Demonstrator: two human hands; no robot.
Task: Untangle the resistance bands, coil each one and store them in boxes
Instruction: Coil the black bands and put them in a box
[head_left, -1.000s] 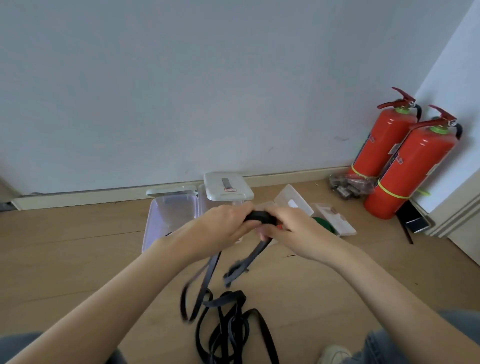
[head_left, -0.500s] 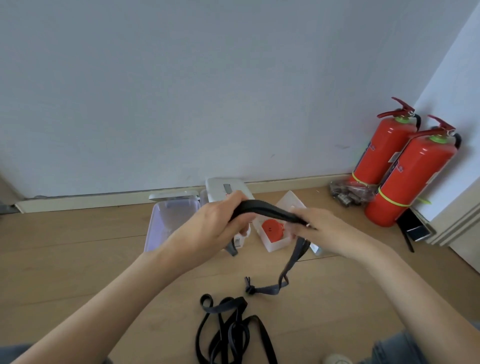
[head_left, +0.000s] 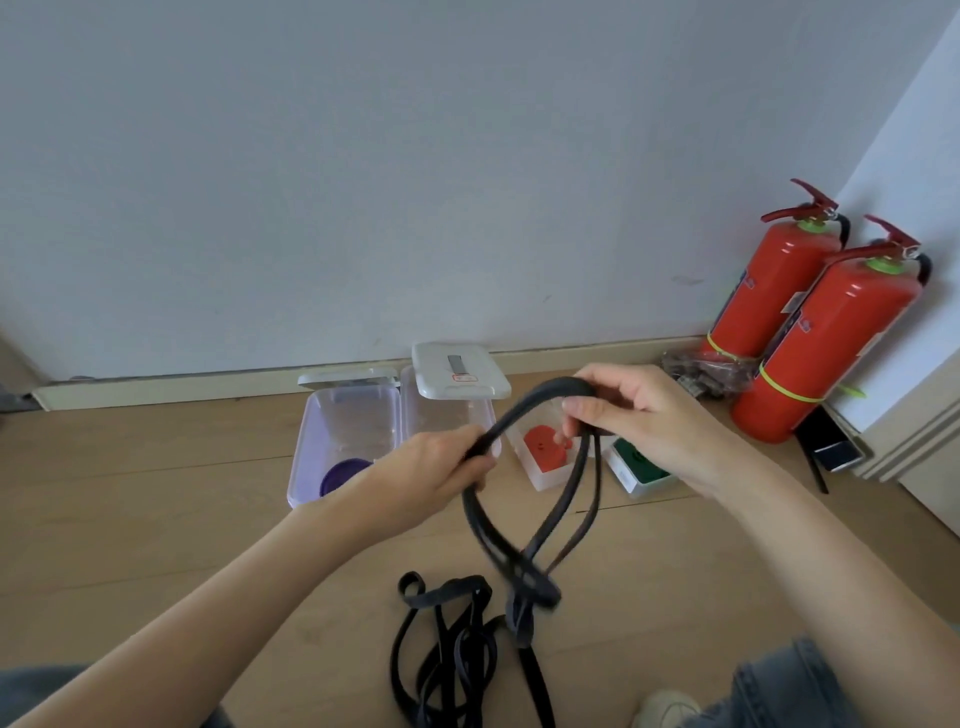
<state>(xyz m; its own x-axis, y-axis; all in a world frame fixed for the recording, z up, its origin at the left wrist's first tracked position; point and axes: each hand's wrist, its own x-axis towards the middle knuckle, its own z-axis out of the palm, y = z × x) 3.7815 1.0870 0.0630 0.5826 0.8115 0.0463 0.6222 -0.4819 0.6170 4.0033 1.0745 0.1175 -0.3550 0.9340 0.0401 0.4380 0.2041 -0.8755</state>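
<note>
I hold a black resistance band (head_left: 524, 415) in the air between both hands. My left hand (head_left: 431, 473) grips its lower left part. Up and to the right, my right hand (head_left: 639, 415) pinches the top of the bend. Loops of the band hang down to about knee height. A tangle of black bands (head_left: 452, 654) lies on the wooden floor below. Clear boxes stand by the wall: one with a purple coil (head_left: 340, 475), one with a red coil (head_left: 543, 449), one with a green coil (head_left: 641, 465).
A tall clear box with a white lid (head_left: 460, 371) stands between the purple and red ones. Two red fire extinguishers (head_left: 810, 338) lean in the right corner, with a plastic bag (head_left: 701, 371) beside them. My jeans (head_left: 779, 686) show at bottom right.
My right hand rose and moved right, and the left dropped slightly, drawing the band into a longer arc. More loops now hang from my hands. The camera has tilted down a little.
</note>
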